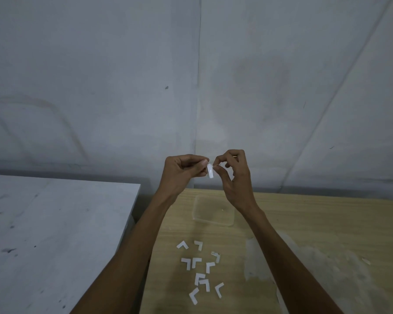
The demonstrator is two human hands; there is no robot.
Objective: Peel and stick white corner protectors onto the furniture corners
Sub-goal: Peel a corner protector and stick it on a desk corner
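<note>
Corner protectors [200, 270], white and L-shaped, are seen scattered on a light wood-grain table [304, 234] at about 6 o'clock; ten loose pieces can be counted there, though some overlap. One clear, shallow plastic tray [213, 210] is set beyond them at 12 o'clock of the pile. A grey-white table [50, 234] is placed at 9 o'clock, apart from the wooden one by a dark gap. A pale, stained wall [191, 75] is seen behind. One further white protector [210, 171] is held raised above the tray, pinched by the left hand [182, 172] at its upper end, while the right hand [233, 175] is closed on its edge with thumb and forefinger. Both forearms are extended forward.
</note>
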